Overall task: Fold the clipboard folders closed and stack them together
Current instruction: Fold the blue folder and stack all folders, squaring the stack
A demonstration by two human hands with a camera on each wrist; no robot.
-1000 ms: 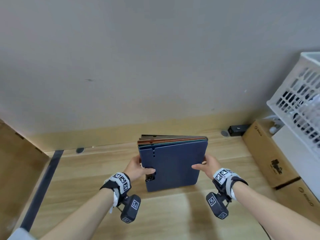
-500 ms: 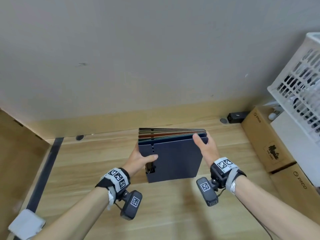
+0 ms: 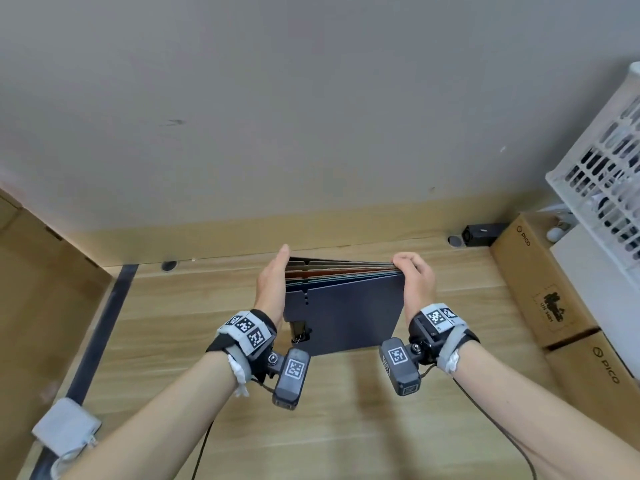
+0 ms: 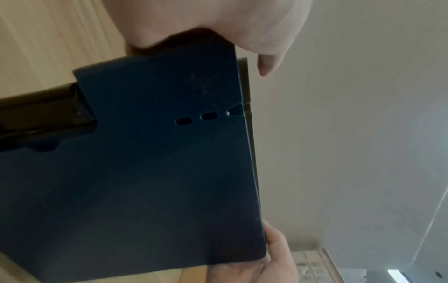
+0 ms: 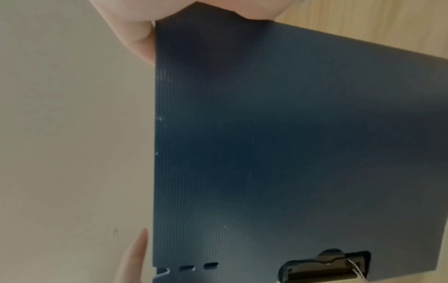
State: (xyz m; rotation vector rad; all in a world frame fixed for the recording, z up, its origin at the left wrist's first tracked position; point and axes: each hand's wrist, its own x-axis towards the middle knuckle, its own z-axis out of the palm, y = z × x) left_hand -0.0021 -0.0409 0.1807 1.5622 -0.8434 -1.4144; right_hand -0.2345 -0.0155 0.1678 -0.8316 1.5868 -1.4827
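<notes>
A stack of closed clipboard folders (image 3: 346, 313) stands on its edge on the wooden table (image 3: 346, 427), leaning away from me. The dark blue folder (image 5: 290, 134) faces me, with brown, red and green edges fanned behind it at the top. Its black clip (image 3: 299, 332) sits low on the left side. My left hand (image 3: 273, 282) lies flat with straight fingers against the stack's left edge. My right hand (image 3: 414, 275) curls over the top right corner and grips it. In the left wrist view the blue folder (image 4: 145, 172) fills the picture.
Cardboard boxes (image 3: 540, 282) line the table's right side, with a white lattice basket (image 3: 602, 168) above them. A small black device (image 3: 481, 234) sits by the wall behind the stack. A grey pouch (image 3: 65, 426) lies at the lower left beside a dark strip (image 3: 104, 327).
My left hand left its grip near the clip and now lies flat along the left edge. My right hand slid up to the top right corner and curled over it.
</notes>
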